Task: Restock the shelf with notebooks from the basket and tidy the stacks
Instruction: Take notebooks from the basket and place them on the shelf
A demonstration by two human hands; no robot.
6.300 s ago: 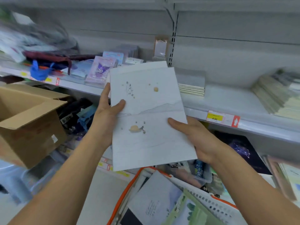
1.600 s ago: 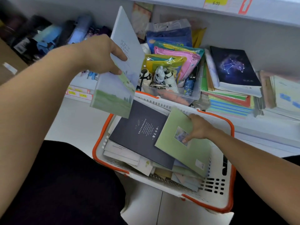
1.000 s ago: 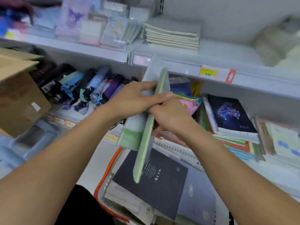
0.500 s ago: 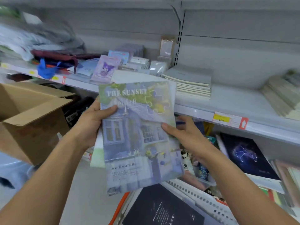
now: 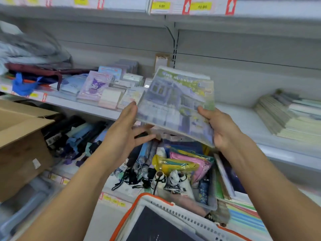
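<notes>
The likeliest slip here is the notebooks (image 5: 177, 103) sliding or fanning apart on the way to the shelf (image 5: 243, 119): the glossy top cover looks slick, more than one book seems to be stacked under it, and only one hand has a real hold. The right hand (image 5: 220, 129) grips the bundle at its near right corner, thumb lying on the cover and fingers hidden beneath, so the weight hangs out to about ten o'clock from that grip. The left hand (image 5: 126, 126) is spread with straight fingers just off the bundle's left edge, at about nine o'clock from the cover; whether its fingertips touch the edge cannot be told through the blur, but it holds nothing. If that hand does not steady the left side, the lower book could slip out and drop toward the clutter on the shelf below or the basket (image 5: 156, 204) at six o'clock. A second risk is placement: small card packs (image 5: 94, 86) crowd the shelf at nine o'clock from the bundle, and a careless push could shove them out of line, while the existing stack of notebooks (image 5: 284, 115) sits well apart at three o'clock. The bundle itself is held tilted above the shelf's front edge, its far end raised toward twelve o'clock.
</notes>
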